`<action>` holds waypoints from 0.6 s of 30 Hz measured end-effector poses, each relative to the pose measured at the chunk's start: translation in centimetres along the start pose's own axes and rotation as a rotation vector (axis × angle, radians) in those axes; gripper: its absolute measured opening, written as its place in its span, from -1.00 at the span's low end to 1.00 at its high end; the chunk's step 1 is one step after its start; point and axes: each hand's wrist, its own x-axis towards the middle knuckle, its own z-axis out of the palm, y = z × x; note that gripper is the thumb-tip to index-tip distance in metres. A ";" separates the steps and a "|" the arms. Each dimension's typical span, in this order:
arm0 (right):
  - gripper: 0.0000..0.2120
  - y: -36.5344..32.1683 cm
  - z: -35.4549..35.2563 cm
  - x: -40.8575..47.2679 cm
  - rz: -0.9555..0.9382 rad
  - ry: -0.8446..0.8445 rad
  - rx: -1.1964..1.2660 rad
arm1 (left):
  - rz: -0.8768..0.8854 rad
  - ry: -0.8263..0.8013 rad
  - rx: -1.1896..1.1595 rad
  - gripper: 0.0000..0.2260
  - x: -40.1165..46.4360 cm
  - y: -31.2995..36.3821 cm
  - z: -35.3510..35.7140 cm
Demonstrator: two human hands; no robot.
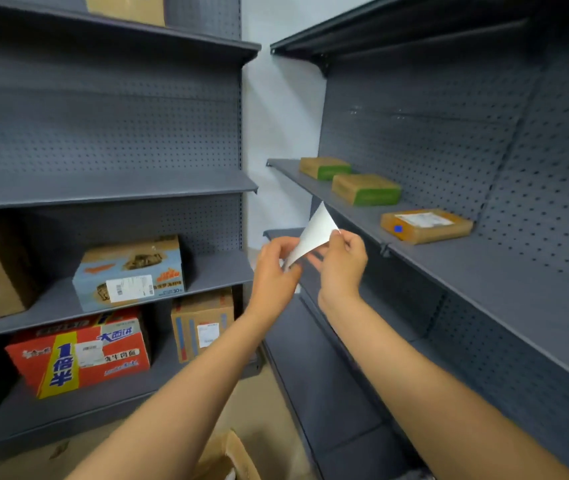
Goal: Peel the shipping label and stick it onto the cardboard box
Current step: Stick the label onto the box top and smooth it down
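While both hands pinch the white paper shipping label [314, 233] mid-air, left hand [274, 271] low and right hand [342, 261] high, the unlabelled flat green-edged cardboard boxes [366, 189] lie far right, nearer the right hand.

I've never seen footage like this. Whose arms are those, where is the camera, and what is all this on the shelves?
There is no machine here: a person wears a camera on the head, so you look down along their own two bare arms. The left hand and the right hand together hold a white shipping label by its lower edges, apparently to peel it. Around them stand dark grey shelves. On the right shelf lie two flat parcels with green edges and a brown parcel that already bears a label. On the left are cardboard boxes, among them a red and yellow box and a blue printed box.
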 end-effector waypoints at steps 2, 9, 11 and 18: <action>-0.80 -3.9 -0.8 0.1 -0.028 0.017 0.017 | 0.044 0.009 -0.035 -0.77 0.9 3.8 1.3; -0.93 -15.6 -6.9 -0.7 -0.065 -0.004 0.084 | 0.030 -0.111 -0.290 -0.83 1.5 13.0 7.2; -0.92 -18.3 -10.0 -0.7 -0.143 0.056 0.059 | -0.041 -0.190 -0.382 -0.88 1.2 14.8 9.8; -0.64 -24.3 -22.8 0.7 -0.179 0.285 -0.375 | -0.396 -0.697 -0.787 -0.77 -1.7 19.3 19.0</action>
